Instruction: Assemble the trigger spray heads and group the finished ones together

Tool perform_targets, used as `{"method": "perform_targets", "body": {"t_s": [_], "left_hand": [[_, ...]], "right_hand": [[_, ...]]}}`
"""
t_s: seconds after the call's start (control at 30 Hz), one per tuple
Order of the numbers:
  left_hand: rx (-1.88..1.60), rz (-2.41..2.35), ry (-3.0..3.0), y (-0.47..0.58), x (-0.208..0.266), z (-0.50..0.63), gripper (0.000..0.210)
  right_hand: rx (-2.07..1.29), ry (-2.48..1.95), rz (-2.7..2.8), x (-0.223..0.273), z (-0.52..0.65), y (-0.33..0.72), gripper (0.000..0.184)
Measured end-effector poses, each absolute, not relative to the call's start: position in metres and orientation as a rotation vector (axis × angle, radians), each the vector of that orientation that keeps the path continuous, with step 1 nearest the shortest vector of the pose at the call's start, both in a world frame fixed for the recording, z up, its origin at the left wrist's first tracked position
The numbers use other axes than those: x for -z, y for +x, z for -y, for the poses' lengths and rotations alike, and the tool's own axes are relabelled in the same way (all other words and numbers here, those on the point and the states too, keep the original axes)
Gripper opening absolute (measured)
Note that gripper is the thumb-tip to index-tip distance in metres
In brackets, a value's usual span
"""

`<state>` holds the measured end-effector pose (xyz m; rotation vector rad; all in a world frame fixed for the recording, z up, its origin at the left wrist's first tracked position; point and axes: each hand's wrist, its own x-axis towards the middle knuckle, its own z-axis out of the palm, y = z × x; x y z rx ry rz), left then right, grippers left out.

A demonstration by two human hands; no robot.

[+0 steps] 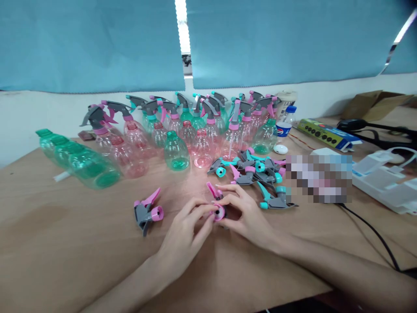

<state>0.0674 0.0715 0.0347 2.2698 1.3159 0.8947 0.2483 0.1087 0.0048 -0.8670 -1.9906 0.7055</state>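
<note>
A grey and pink trigger spray head (220,212) is held just above the table, its round pink collar facing me. My right hand (249,215) is closed around its body, with the pink trigger standing up beyond the fingers. The fingertips and thumb of my left hand (187,228) pinch at the collar's opening; whether a small part sits between them is hidden. To the left of my hands lies another grey and pink spray head (148,213). A grey and turquoise spray head (276,198) lies to the right, near a pile of several more spray heads (249,174).
Several bottles with spray heads (211,126) stand along the wall. Open bottles, including a green bottle (176,152), stand before them. Green bottles (87,163) lie at left. At right are a Pepsi bottle (283,128), a long box (327,134), a white organizer (384,178) and a black cable (374,232).
</note>
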Motion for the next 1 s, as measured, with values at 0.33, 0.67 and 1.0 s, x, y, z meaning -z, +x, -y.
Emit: {"method": "perform_targets", "body": {"t_s": [0.33, 0.67, 1.0], "left_hand": [[-0.999, -1.292, 1.991, 0.065, -0.031, -0.072, 0.014], [-0.917, -1.296, 2.162, 0.066, -0.034, -0.075, 0.010], [-0.654, -1.239, 2.790, 0.056, -0.033, -0.083, 0.016]], "right_hand": [[-0.720, -0.845, 2.019, -0.007, -0.109, 0.248, 0.022], [-0.702, -0.847, 2.044, -0.005, -0.108, 0.247, 0.018], [-0.739, -0.869, 2.050, -0.004, -0.109, 0.245, 0.023]]}}
